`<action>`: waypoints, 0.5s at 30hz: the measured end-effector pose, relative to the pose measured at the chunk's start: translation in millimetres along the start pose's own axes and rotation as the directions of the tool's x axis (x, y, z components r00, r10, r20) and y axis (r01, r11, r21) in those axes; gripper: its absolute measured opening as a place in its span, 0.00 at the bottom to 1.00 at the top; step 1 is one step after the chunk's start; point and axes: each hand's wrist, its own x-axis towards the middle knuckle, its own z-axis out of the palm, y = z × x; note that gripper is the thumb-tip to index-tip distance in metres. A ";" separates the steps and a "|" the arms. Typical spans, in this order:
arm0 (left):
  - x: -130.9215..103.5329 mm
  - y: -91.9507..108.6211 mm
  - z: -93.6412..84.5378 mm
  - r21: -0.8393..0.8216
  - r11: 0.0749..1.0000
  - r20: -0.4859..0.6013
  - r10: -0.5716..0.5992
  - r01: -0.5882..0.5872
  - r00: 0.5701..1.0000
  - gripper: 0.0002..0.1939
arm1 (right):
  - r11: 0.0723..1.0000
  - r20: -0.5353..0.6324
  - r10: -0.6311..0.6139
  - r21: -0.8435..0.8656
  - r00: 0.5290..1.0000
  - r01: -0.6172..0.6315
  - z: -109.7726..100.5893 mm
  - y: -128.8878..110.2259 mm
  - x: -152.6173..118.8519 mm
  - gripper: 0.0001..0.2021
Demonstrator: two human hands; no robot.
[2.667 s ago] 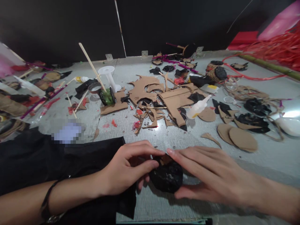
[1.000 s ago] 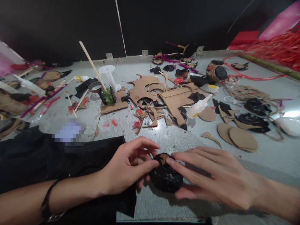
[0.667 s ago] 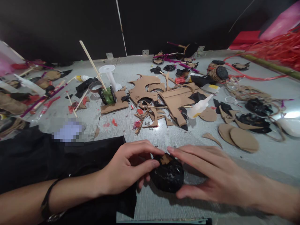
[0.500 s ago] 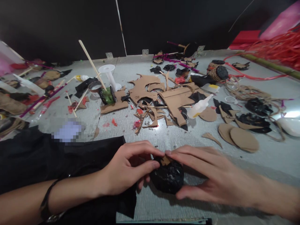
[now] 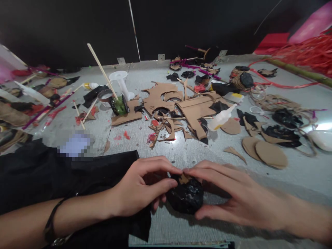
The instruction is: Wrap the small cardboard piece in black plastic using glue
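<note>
A round piece wrapped in shiny black material (image 5: 187, 197) rests on the table in front of me, with a bit of brown cardboard (image 5: 184, 178) showing at its upper edge. My left hand (image 5: 145, 186) grips its left side, thumb on top and fingertips at the far edge. From the right, my right hand (image 5: 228, 193) curves around it, forefinger touching the top near the cardboard and thumb against the lower right side. Black cloth or sheeting (image 5: 103, 173) lies under my left forearm.
Cut cardboard scraps (image 5: 160, 97) spread over the middle of the table. A glue bottle (image 5: 221, 118) and cardboard discs (image 5: 271, 154) lie to the right. A stick (image 5: 101, 71) rises from a green and black spool (image 5: 119, 105). Twine (image 5: 275, 100) and red strips (image 5: 306, 53) are farther right.
Almost nothing differs. Both hands keep their places on the black-wrapped piece, which has tilted very slightly at most.
</note>
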 end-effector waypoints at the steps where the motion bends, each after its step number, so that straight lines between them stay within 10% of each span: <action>1: -0.1 0.0 0.1 0.001 1.000 0.001 -0.002 0.002 1.000 0.07 | 1.000 0.004 0.001 0.003 1.000 -0.001 0.1 0.0 -0.1 0.24; 15: 0.7 3.0 -0.4 0.079 0.997 -0.031 0.001 0.002 1.000 0.10 | 1.000 -0.053 -0.020 -0.010 0.998 0.019 3.5 2.4 -7.2 0.28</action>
